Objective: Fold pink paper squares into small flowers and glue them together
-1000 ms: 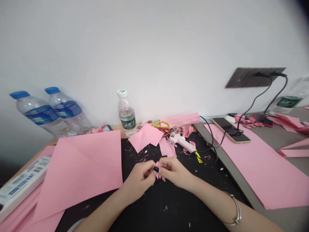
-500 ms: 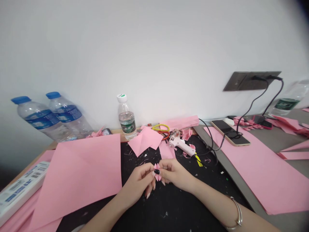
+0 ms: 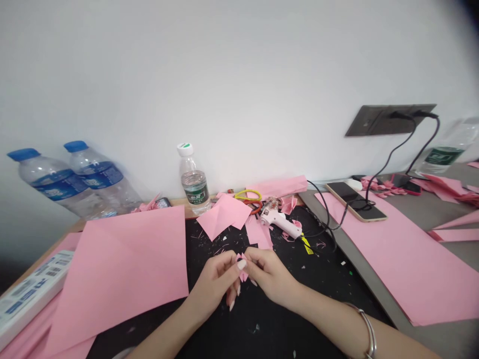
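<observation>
Between my two hands is a small folded piece of pink paper (image 3: 243, 275), pointed at its ends and mostly covered by the fingers. My left hand (image 3: 220, 276) pinches it from the left, the thumb lying across its front. From the right, my right hand (image 3: 267, 271) grips it too, thumb and fingers pressed together. Both hands are over the black mat (image 3: 258, 324). Just beyond them lie loose pink paper squares (image 3: 220, 217) and a pale pink glue gun (image 3: 280, 222).
A large pink sheet (image 3: 127, 274) and a white box (image 3: 33, 294) lie left. Bottles (image 3: 194, 192) stand along the wall. Scissors with yellow and red handles (image 3: 249, 194) lie behind the squares. On the right, a phone (image 3: 355, 201) and black cables (image 3: 329, 219) rest near another pink sheet (image 3: 407, 264).
My left thumb has slid across the front of the folded paper, over where the right thumb was. The view has shifted slightly; both hands still hold the paper.
</observation>
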Available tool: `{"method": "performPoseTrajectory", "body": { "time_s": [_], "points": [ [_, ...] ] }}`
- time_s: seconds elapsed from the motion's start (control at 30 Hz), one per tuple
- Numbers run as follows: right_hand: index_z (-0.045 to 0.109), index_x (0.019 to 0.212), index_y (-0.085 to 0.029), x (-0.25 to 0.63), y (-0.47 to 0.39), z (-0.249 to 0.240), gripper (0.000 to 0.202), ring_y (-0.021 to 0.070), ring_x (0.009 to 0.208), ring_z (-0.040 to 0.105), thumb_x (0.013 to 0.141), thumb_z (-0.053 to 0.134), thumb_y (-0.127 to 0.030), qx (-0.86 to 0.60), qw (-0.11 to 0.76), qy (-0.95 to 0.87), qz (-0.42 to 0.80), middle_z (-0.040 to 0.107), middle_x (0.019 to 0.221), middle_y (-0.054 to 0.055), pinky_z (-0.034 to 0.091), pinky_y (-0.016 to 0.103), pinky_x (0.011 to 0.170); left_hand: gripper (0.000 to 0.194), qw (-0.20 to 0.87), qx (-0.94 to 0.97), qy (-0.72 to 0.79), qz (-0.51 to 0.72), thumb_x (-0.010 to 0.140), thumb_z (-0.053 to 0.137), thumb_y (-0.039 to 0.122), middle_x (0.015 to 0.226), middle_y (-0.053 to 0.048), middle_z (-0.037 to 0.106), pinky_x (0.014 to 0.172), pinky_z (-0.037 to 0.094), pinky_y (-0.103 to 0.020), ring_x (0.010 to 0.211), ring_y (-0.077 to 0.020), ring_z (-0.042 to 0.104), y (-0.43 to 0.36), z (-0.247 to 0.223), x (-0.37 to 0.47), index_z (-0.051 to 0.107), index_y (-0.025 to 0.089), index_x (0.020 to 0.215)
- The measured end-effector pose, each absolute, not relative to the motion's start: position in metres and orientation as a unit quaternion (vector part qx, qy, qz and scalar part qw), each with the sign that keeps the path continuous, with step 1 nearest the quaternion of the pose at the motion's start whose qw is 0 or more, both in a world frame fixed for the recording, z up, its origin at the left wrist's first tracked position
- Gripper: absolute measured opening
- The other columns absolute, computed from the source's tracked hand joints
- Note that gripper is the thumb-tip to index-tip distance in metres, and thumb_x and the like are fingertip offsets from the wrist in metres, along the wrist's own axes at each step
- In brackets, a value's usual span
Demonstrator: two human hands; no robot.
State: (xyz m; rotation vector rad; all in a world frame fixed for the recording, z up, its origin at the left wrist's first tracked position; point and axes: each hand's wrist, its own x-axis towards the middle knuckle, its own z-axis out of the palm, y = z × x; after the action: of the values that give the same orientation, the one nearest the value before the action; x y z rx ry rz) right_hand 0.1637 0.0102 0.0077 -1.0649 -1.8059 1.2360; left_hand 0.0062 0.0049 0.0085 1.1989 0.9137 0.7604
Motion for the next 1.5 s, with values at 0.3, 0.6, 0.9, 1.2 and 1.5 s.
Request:
{"method": "performPoseTrajectory", "body": {
  "time_s": [0.3, 0.6, 0.9, 1.2, 1.5],
  "points": [
    [0.037, 0.062, -0.019, 0.158, 0.007, 0.003, 0.036, 0.0086, 0.050, 0.032, 0.093, 0.038, -0.037, -0.432, 0.385, -0.678, 0.453, 0.034, 0.053, -0.007, 0.026, 0.021, 0.047, 0.035, 0.611, 0.538, 0.444, 0.375, 0.087, 0.044, 0.048, 0.042, 0.011, 0.037, 0.032, 0.024, -0.014, 0.031, -0.0041, 0.031, -0.001, 0.004, 0.017, 0.040, 0.020, 0.066],
    [0.035, 0.064, -0.020, 0.149, 0.004, 0.000, 0.031, 0.0095, 0.052, 0.034, 0.094, 0.032, -0.028, -0.428, 0.413, -0.676, 0.434, 0.038, 0.057, -0.005, 0.029, 0.022, 0.049, 0.038, 0.573, 0.527, 0.487, 0.396, 0.089, 0.039, 0.050, 0.048, 0.010, 0.032, 0.035, 0.025, -0.016, 0.038, -0.0060, 0.029, -0.006, 0.009, 0.024, 0.038, 0.020, 0.064],
    [0.034, 0.067, -0.020, 0.146, 0.004, -0.001, 0.026, 0.0098, 0.051, 0.038, 0.093, 0.032, -0.021, -0.439, 0.406, -0.713, 0.365, 0.040, 0.058, -0.004, 0.030, 0.022, 0.050, 0.036, 0.575, 0.507, 0.470, 0.437, 0.090, 0.040, 0.046, 0.054, 0.010, 0.028, 0.040, 0.026, -0.017, 0.044, -0.0065, 0.027, -0.008, 0.008, 0.027, 0.034, 0.021, 0.064],
    [0.036, 0.068, -0.020, 0.145, 0.003, 0.000, 0.026, 0.0108, 0.052, 0.044, 0.094, 0.031, -0.020, -0.428, 0.417, -0.711, 0.370, 0.044, 0.060, -0.003, 0.035, 0.023, 0.052, 0.037, 0.564, 0.521, 0.487, 0.416, 0.091, 0.039, 0.046, 0.053, 0.008, 0.032, 0.041, 0.025, -0.018, 0.045, -0.0071, 0.029, -0.010, 0.008, 0.027, 0.037, 0.020, 0.065],
    [0.040, 0.072, -0.020, 0.145, 0.003, 0.001, 0.027, 0.0111, 0.056, 0.038, 0.096, 0.029, -0.026, -0.415, 0.431, -0.697, 0.395, 0.041, 0.064, -0.004, 0.033, 0.024, 0.054, 0.034, 0.489, 0.552, 0.515, 0.437, 0.092, 0.037, 0.041, 0.063, 0.005, 0.035, 0.047, 0.026, -0.021, 0.054, -0.0090, 0.030, -0.005, 0.005, 0.021, 0.038, 0.020, 0.066]
  ]
}}
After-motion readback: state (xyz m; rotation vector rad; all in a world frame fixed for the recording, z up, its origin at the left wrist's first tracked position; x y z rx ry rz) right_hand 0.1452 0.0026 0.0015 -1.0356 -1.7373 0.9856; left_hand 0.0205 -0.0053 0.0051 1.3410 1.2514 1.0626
